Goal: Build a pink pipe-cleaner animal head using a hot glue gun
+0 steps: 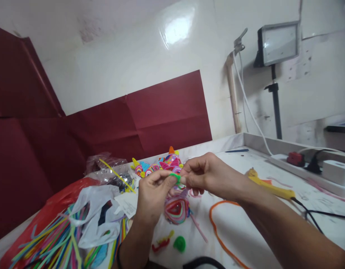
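Note:
My left hand (153, 192) and my right hand (202, 173) meet above the table, both pinching a small bright green piece of pipe cleaner (175, 176) between thumb and fingers. Its exact shape is partly hidden by the fingertips. Just below them lies a round, multicoloured pipe-cleaner craft piece (177, 210) with a red centre and a pink stem sticking out to the right. Nearer me rest a green pipe-cleaner coil (179, 244) and a small red and yellow twisted piece (162, 243). A long orange pipe cleaner (214, 224) curves below my right forearm.
Colourful pipe cleaners (54, 239) and a white plastic bag (98, 228) lie at left on a red bag (65, 196). Several coiled crafts (152, 169) stand behind my hands. At right are a yellow glue gun (273, 187), a power strip (286, 167) and a lamp (280, 43).

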A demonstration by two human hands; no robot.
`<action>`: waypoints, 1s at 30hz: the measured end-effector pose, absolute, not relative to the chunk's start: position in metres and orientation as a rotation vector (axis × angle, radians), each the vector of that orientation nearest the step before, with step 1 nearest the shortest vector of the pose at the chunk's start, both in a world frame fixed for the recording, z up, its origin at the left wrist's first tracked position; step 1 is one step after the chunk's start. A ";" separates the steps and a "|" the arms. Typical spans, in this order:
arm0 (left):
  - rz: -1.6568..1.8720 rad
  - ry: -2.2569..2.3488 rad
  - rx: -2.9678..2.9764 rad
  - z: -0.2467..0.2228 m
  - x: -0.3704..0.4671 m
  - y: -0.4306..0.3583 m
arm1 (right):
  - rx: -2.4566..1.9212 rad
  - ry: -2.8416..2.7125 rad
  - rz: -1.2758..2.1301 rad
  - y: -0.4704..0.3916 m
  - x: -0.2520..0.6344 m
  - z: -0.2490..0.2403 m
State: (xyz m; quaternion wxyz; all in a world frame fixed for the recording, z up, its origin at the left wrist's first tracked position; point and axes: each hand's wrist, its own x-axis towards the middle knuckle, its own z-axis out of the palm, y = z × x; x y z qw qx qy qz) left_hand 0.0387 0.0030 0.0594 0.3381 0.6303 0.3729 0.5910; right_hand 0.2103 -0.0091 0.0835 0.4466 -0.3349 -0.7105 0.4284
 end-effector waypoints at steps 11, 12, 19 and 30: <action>1.542 0.863 1.399 0.052 0.024 0.012 | -0.769 -1.559 0.949 -0.006 0.207 0.083; 1.556 0.837 1.389 0.052 0.022 0.012 | -0.754 -1.548 0.920 -0.006 0.207 0.083; 1.557 0.690 1.436 0.054 0.015 0.022 | -0.869 -1.696 0.822 0.004 0.195 0.062; 1.657 0.617 1.442 0.066 -0.001 0.017 | -0.929 -2.580 0.711 0.002 0.161 0.023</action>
